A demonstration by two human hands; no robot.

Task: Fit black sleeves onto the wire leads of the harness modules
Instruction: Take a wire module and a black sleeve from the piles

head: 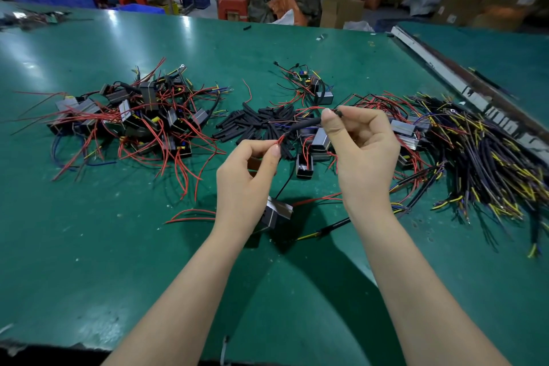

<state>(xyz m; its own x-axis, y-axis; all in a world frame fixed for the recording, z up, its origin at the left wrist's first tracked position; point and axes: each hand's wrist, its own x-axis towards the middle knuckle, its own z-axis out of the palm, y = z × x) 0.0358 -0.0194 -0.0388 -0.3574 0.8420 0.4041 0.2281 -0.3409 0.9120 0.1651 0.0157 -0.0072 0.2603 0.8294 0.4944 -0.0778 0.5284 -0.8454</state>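
Our left hand pinches red leads; our right hand grips the black sleeve threaded over them, module dangling below.

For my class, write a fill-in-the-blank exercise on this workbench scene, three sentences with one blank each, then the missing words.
1. The right hand pinches one end of a black sleeve, and the left hand pinches thin wire leads coloured ____.
2. The loose pile of sleeves on the table is coloured ____.
3. The grey module hanging below the hands is nearest the ____ wrist.

Missing words: red; black; left
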